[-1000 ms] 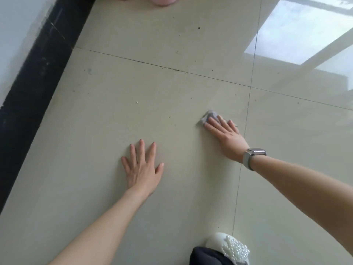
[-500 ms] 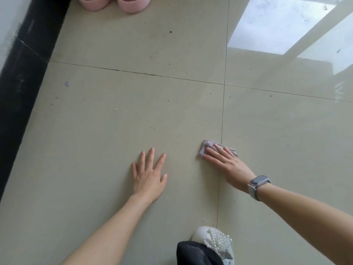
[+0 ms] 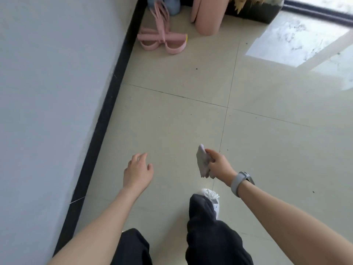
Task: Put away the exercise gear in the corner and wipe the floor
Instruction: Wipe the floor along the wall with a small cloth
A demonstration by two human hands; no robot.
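My right hand (image 3: 217, 165) grips a small grey cloth (image 3: 203, 162) and holds it above the beige tiled floor (image 3: 172, 131). My left hand (image 3: 137, 171) hovers over the floor with its fingers loosely apart and nothing in it. Far ahead in the corner lies a pink pedal pull exerciser (image 3: 162, 39) with two foot loops, and beside it stands a rolled pink mat (image 3: 208, 16). Small dark specks dot the tiles between me and the corner.
A pale wall (image 3: 47, 92) with a black skirting board (image 3: 107, 111) runs along the left. A dark box (image 3: 256, 10) sits at the back right of the mat. Bright window light falls on the tiles at the right. My legs and a white beaded shoe (image 3: 210, 196) are below.
Both hands have come up off the floor. The right hand went from pressing the cloth flat to gripping it in the air. The view has risen and shows the corner gear.
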